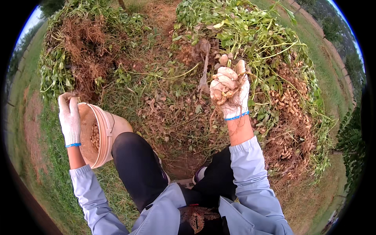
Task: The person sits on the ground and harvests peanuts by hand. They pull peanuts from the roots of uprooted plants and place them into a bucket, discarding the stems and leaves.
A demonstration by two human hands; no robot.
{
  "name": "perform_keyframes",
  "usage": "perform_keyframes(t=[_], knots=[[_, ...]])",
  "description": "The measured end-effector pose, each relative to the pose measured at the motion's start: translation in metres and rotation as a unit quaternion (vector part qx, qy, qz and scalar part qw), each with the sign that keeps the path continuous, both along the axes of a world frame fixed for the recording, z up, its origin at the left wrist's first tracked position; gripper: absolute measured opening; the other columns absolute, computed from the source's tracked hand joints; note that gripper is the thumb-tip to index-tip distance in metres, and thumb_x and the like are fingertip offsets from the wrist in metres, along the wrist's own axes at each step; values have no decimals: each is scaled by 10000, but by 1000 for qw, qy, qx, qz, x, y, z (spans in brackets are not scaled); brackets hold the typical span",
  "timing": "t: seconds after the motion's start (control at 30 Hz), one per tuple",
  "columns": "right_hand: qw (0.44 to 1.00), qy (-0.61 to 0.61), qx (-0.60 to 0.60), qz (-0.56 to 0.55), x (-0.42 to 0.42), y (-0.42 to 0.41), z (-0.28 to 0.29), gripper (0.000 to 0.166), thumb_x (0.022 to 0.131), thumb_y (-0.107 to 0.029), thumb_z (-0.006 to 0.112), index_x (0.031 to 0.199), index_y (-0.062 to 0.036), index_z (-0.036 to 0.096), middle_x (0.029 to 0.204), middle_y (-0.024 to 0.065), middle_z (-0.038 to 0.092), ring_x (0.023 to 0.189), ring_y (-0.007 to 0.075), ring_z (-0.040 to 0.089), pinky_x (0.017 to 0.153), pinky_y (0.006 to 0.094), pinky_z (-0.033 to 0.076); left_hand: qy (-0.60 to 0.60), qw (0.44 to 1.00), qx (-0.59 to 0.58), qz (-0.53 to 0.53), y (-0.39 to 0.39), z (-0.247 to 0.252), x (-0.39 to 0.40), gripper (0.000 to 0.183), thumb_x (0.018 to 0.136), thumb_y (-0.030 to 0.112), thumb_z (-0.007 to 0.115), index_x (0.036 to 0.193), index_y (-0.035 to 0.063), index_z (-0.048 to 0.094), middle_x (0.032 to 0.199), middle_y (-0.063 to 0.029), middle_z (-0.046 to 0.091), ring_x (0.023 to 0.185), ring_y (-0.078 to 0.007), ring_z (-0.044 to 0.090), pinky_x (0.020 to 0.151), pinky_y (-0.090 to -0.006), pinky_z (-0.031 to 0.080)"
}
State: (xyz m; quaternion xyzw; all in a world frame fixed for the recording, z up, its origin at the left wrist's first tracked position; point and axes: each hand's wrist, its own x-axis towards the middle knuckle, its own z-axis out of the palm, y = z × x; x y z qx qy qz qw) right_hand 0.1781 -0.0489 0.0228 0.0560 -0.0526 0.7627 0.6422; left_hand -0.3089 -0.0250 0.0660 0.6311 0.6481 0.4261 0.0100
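Note:
My right hand (230, 91), in a white knit glove with a blue cuff edge, grips a peanut plant by its roots and stem. Several pale peanut pods (223, 60) show at its fingers, and thin roots trail below the palm. At the left, my left hand (70, 117), gloved the same way, is raised by the upper rim of a white plastic bucket (107, 129). Its fingers are bent towards the thumb; whether something small is between them is unclear. The bucket tilts towards the left, with loose peanuts (95, 136) inside against its wall.
A heap of pulled peanut plants (290, 108) with pods on their roots lies at the right. Another heap with bare-looking reddish roots (85, 50) is at the upper left. Dry leaves and grass (167, 111) cover the ground between. My knees (132, 161) flank the middle.

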Motion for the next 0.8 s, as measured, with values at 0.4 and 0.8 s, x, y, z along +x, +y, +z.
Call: perform_keyframes(t=[0.4,0.8], knots=[[997,-26,-59,-52,-10,7,-13,525,1021,-528,531,1268,-68,578,797,-63,558,642,86,493,592,285,407,-23,951,-87,-295,-37,41,176,180,908,39,668,1082,8,696,900,-55,602,845,-140,621,771,-271,502],[937,-269,-149,-165,-23,4,-10,425,1022,-517,538,1192,-137,626,755,-74,631,713,194,657,641,347,549,-14,919,-93,-382,-25,-4,316,255,833,251,774,1017,92,699,914,-83,631,828,-253,673,742,-355,547]])
